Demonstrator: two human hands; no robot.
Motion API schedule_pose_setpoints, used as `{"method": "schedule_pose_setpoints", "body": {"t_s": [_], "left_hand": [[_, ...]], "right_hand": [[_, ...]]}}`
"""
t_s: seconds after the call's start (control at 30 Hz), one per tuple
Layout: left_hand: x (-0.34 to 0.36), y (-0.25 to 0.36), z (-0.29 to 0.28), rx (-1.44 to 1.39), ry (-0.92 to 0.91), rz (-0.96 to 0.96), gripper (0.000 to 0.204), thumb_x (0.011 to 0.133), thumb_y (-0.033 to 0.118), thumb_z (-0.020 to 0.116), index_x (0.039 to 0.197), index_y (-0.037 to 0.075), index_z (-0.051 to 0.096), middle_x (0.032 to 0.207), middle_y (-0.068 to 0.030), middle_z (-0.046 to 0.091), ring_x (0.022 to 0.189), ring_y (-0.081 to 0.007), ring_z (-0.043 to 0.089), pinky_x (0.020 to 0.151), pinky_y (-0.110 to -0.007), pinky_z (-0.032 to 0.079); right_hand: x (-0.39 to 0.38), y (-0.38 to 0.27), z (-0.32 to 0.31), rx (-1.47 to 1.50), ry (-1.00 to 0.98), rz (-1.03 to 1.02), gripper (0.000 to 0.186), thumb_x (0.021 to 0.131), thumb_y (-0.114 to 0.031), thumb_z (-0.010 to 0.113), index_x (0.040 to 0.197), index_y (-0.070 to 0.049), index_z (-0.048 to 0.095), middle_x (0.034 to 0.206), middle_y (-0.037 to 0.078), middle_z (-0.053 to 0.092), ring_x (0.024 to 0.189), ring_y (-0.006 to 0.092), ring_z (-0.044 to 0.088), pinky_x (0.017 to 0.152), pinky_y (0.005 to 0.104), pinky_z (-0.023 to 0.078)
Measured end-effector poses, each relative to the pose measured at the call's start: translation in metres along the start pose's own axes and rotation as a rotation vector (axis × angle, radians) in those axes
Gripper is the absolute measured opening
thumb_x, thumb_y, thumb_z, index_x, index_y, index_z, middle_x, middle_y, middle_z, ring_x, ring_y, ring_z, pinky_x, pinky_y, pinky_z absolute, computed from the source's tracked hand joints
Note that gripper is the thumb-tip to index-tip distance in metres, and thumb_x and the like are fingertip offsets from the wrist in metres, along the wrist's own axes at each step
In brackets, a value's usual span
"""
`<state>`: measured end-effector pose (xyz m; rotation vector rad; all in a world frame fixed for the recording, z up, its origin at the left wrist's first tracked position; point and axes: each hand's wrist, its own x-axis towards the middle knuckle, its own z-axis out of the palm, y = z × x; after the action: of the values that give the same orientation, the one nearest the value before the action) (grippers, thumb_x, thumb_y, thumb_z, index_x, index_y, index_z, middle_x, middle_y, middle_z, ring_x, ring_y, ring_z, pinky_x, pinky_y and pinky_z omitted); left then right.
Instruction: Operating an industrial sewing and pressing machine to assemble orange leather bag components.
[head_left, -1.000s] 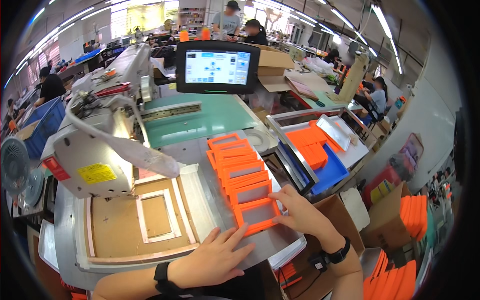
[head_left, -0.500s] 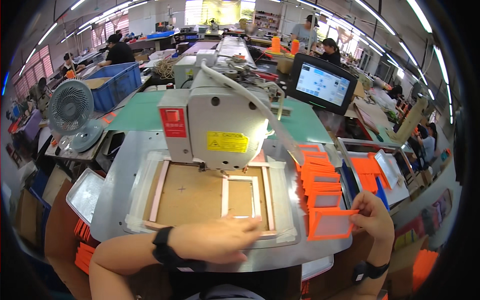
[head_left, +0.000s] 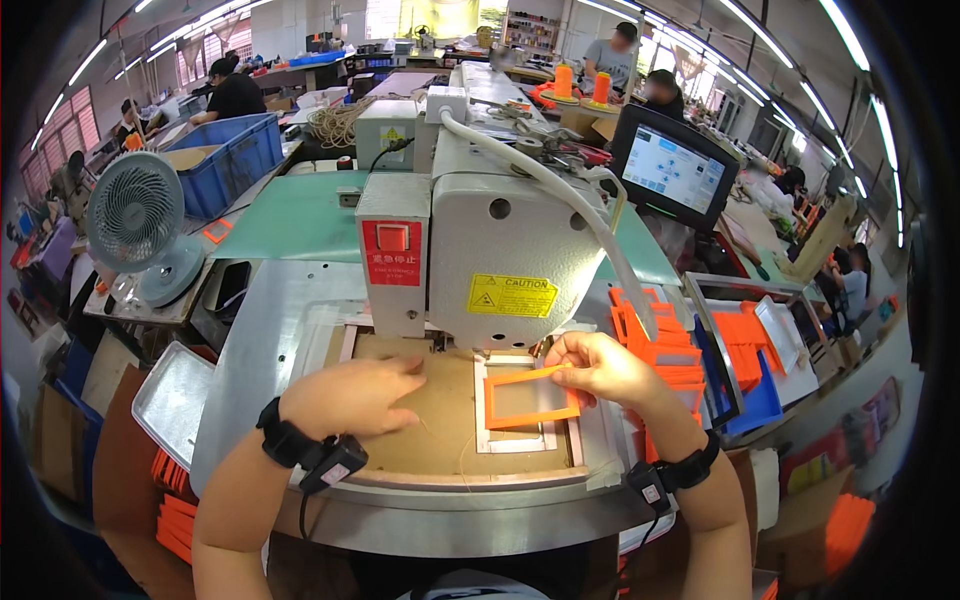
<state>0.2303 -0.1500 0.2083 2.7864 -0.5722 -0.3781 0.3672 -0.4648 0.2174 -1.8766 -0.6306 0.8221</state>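
My left hand [head_left: 350,392] rests with its fingers apart on or just over the brown template board [head_left: 420,455], beneath the sewing machine head [head_left: 510,240]. My right hand [head_left: 605,375] pinches the upper right of an orange rectangular frame [head_left: 530,418] over a white bordered rectangle [head_left: 480,430] on the board's right side. Whether the frame touches the board all round, I cannot tell. A pile of similar orange pieces [head_left: 670,355] lies just right of my right hand.
A screen [head_left: 670,165] stands back right, a fan [head_left: 135,215] and blue crate [head_left: 225,160] back left. A metal tray [head_left: 170,400] sits left of the steel table [head_left: 250,360]. More orange pieces [head_left: 735,330] lie far right. Several co-workers [head_left: 610,60] are in the background.
My view has turned from the right toward the machine. My right hand has moved leftward from the pile with an orange frame pinched in it. My left hand has shifted left and up the board.
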Motion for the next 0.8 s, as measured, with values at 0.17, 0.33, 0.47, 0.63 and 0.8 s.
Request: {"method": "schedule_pose_setpoints", "body": {"t_s": [0.17,0.33,0.47,0.63,0.8], "left_hand": [[-0.006,0.014,0.022,-0.103,0.116,0.223,0.057,0.093,0.032,0.060,0.140,0.001,0.049,0.150,-0.0217,0.041,0.139,-0.0387,0.039,0.112,-0.049,0.035],[-0.001,0.045,0.027,-0.095,0.127,0.236,0.064,0.093,0.029,0.062,0.148,0.005,0.039,0.154,-0.0190,0.035,0.141,-0.0388,0.036,0.111,-0.060,0.031],[-0.003,0.053,0.030,-0.024,0.113,0.252,0.064,0.092,0.031,0.063,0.147,0.006,0.041,0.150,-0.0168,0.040,0.140,-0.0356,0.038,0.110,-0.061,0.031],[-0.012,0.067,0.019,0.127,0.128,0.155,0.057,0.088,0.037,0.068,0.132,0.004,0.057,0.143,-0.0130,0.050,0.135,-0.0325,0.043,0.110,-0.057,0.032],[-0.021,0.054,0.005,0.254,0.224,-0.095,0.044,0.083,0.030,0.071,0.115,0.001,0.066,0.122,-0.0098,0.060,0.126,-0.0281,0.048,0.107,-0.051,0.035]], "right_hand": [[0.007,0.001,0.000,0.023,-0.016,-0.033,0.009,0.094,-0.004,0.060,0.103,-0.002,0.061,0.072,-0.004,0.057,0.062,0.0033,0.053,0.055,0.0205,0.043],[0.008,0.003,0.003,0.010,-0.005,-0.119,0.013,0.096,-0.006,0.058,0.108,-0.002,0.062,0.087,-0.002,0.062,0.080,0.0037,0.056,0.072,0.0222,0.046],[0.013,0.012,0.004,0.185,0.047,-0.208,0.013,0.098,-0.008,0.055,0.108,-0.002,0.062,0.100,0.003,0.067,0.092,0.0071,0.060,0.084,0.0243,0.048],[0.014,0.025,-0.006,0.235,-0.023,-0.258,0.014,0.099,-0.010,0.055,0.106,-0.002,0.065,0.101,0.003,0.068,0.096,0.0109,0.062,0.088,0.0273,0.049],[0.017,0.010,0.012,-0.182,0.089,-0.301,0.012,0.092,-0.006,0.063,0.102,-0.003,0.070,0.093,0.007,0.070,0.092,0.0209,0.067,0.083,0.0312,0.051]]}}
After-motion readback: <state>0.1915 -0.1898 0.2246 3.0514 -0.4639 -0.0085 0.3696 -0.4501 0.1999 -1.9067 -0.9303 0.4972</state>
